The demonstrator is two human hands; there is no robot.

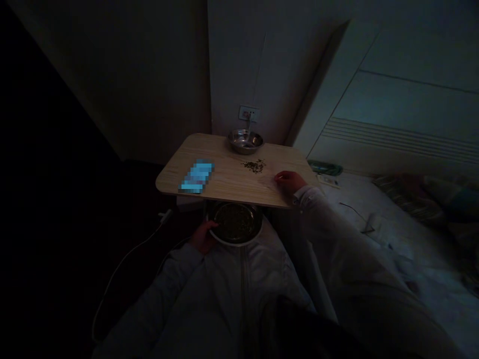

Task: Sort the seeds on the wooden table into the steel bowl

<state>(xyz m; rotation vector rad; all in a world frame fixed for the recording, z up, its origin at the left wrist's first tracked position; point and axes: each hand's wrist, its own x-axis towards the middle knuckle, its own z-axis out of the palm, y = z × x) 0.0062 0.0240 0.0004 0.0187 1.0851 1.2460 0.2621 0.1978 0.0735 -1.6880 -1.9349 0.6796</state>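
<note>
A round dish (239, 241) with a pale rim rests at my lap, below the table's near edge. Its inside is dark, with small bits that I cannot make out well. My left hand (204, 236) grips the dish's left rim, thumb over the edge. Over the right side of the small wooden table (224, 187), my right hand (290, 182) is closed with fingers curled together; whatever is in them is too small or dark to name. To its left lies a loose scatter of small dark green grains (255, 166). Behind the grains stands a shiny metal bowl (245, 142).
A lit phone (197, 176), its screen blurred out, lies at the table's left. Behind the table is a wall socket (249, 113). A white cable (123, 262) runs down at the left. On the right is a bed (359, 192) with glasses (368, 230) on it. The room is dim.
</note>
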